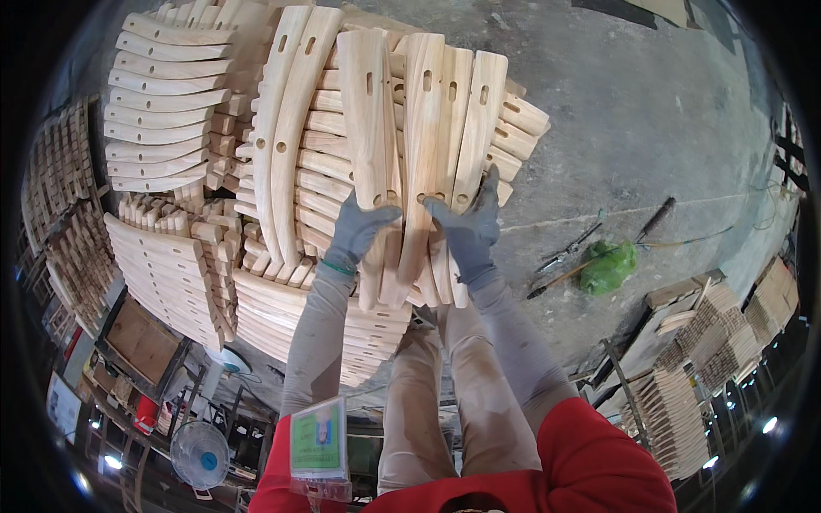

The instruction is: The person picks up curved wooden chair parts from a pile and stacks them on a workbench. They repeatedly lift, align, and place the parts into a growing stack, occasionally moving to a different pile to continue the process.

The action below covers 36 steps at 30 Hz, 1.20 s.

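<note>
Red sleeves (pixel 599 453) and a badge (pixel 319 440) sit nearest. Ahead of them, the gloved left hand (pixel 363 229) half closes on the left side of a fanned bunch of slotted wooden slats (pixel 425 128), its fingers partly hidden; the gloved right hand (pixel 469 231), spread wider, grips the bunch's right side. The bunch lies toward the right edge of a wooden stack (pixel 321 169), with two longer slats (pixel 308 90) to its left. Past that edge, a green bag (pixel 609 267) rests on the floor (pixel 616 137).

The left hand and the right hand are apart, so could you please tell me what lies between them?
In the head view, pale wooden slats with holes lie between the left hand and the right hand.
</note>
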Each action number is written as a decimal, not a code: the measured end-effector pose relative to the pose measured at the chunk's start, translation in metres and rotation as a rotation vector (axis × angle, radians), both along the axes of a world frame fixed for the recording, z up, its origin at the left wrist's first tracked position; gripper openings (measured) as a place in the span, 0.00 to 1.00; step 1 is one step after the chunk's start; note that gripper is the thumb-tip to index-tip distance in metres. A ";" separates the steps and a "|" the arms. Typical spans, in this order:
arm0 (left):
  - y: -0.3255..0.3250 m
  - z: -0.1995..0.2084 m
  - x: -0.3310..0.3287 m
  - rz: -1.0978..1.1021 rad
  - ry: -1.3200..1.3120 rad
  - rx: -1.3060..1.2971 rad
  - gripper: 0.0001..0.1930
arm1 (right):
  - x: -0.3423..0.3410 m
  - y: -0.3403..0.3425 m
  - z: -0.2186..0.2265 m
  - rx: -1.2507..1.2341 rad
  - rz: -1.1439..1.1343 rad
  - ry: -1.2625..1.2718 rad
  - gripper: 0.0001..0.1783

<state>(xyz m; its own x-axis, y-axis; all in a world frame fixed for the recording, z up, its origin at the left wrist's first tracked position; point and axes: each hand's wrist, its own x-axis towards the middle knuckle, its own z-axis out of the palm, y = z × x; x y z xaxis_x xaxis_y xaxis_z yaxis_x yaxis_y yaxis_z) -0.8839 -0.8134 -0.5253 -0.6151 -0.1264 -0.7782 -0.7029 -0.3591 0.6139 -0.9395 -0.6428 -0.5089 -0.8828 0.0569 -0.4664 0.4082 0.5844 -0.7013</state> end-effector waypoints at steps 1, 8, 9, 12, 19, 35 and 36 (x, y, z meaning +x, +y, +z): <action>0.006 0.001 0.001 0.044 0.000 0.013 0.25 | -0.004 0.010 0.003 0.090 0.054 -0.118 0.57; -0.004 0.029 0.025 0.138 -0.061 -0.073 0.23 | -0.004 -0.015 0.018 0.329 0.456 0.332 0.54; -0.008 0.033 0.026 0.107 -0.079 -0.102 0.22 | -0.003 -0.023 0.013 0.280 0.470 0.331 0.48; -0.016 0.046 0.037 0.095 -0.073 -0.164 0.21 | -0.007 -0.043 -0.003 0.265 0.322 0.340 0.45; -0.038 0.067 0.070 0.006 -0.102 -0.233 0.22 | 0.015 -0.078 -0.003 0.236 0.489 0.265 0.38; 0.020 0.023 0.009 0.003 -0.015 -0.387 0.24 | 0.003 0.014 -0.017 0.316 0.069 0.139 0.33; 0.017 0.026 0.012 -0.006 -0.039 -0.382 0.24 | -0.006 0.020 -0.010 0.161 0.049 -0.010 0.32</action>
